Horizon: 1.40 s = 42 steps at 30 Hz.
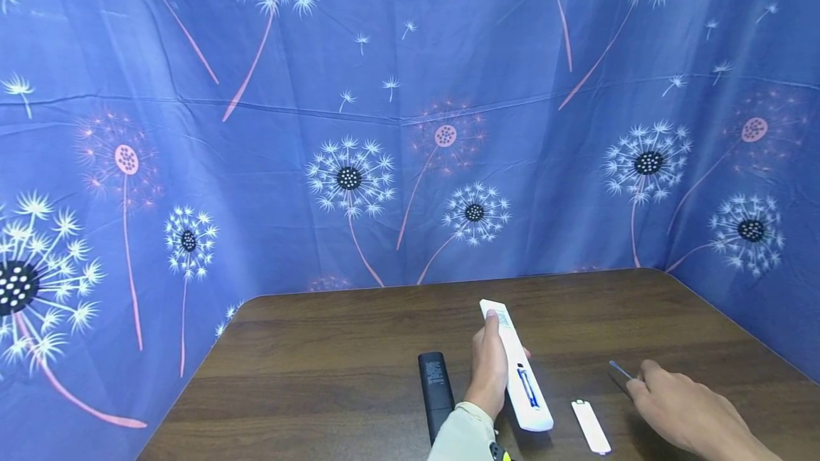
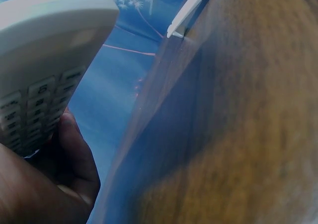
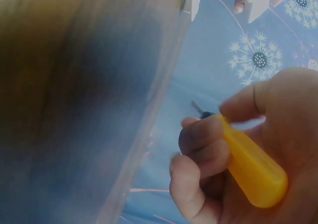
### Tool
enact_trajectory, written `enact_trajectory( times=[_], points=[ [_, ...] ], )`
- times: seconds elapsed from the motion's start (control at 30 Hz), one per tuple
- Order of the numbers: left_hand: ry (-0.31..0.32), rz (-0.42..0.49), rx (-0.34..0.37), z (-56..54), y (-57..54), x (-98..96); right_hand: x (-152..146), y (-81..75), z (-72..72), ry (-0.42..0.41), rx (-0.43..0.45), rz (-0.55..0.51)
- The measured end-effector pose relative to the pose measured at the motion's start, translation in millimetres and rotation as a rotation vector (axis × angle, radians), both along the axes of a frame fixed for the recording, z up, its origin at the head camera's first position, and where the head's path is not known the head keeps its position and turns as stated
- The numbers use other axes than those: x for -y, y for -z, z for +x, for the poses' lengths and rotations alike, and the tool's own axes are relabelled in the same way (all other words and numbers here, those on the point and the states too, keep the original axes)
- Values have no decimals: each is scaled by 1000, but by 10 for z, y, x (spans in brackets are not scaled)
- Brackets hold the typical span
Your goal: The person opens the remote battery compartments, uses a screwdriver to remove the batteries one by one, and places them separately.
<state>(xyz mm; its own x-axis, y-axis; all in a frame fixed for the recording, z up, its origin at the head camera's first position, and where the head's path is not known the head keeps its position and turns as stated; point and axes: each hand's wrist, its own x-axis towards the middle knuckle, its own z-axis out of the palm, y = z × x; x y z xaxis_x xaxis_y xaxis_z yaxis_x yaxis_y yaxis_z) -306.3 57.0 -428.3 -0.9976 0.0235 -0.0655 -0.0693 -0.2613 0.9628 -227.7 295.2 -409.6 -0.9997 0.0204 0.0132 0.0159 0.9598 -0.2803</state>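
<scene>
My left hand (image 1: pixel 489 368) grips a white remote control (image 1: pixel 514 347) above the table, its back facing up. In its uncovered battery compartment a blue battery (image 1: pixel 528 385) shows; whether there is more than one I cannot tell. The remote's keypad (image 2: pixel 39 105) faces down in the left wrist view. To the right, my right hand (image 1: pixel 688 407) holds a screwdriver (image 3: pixel 256 172) by its yellow handle, fingers curled round it. Its thin shaft (image 1: pixel 620 370) points toward the remote, apart from it. Between them on the table lies the white battery cover (image 1: pixel 591 427).
A black remote control (image 1: pixel 435 383) lies on the wooden table (image 1: pixel 307 375) just left of my left hand, partly hidden by the sleeve. A blue curtain (image 1: pixel 397 91) with dandelion prints hangs behind the table and along both sides.
</scene>
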Motion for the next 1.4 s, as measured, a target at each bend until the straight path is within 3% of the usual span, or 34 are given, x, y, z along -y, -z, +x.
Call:
enact_trajectory(
  times=[0.2, 0.67, 1.07, 1.3, 1.4],
  points=[
    [-3, 6, -7, -14, 10, -10, 50, -3, 44, -1, -27, -3],
    [-15, -15, -8, -8, -14, 0, 82, -30, 38, -71, -199, 31],
    [-11, -18, -7, -11, 24, 27, 225, -79, 73, -90, -203, -30],
    [-9, 44, 6, -18, 4, 26, 308, -111, 87, -84, -146, -56],
    [3, 50, 12, -19, -13, 25, 337, -121, 107, -103, -189, -45]
  ],
)
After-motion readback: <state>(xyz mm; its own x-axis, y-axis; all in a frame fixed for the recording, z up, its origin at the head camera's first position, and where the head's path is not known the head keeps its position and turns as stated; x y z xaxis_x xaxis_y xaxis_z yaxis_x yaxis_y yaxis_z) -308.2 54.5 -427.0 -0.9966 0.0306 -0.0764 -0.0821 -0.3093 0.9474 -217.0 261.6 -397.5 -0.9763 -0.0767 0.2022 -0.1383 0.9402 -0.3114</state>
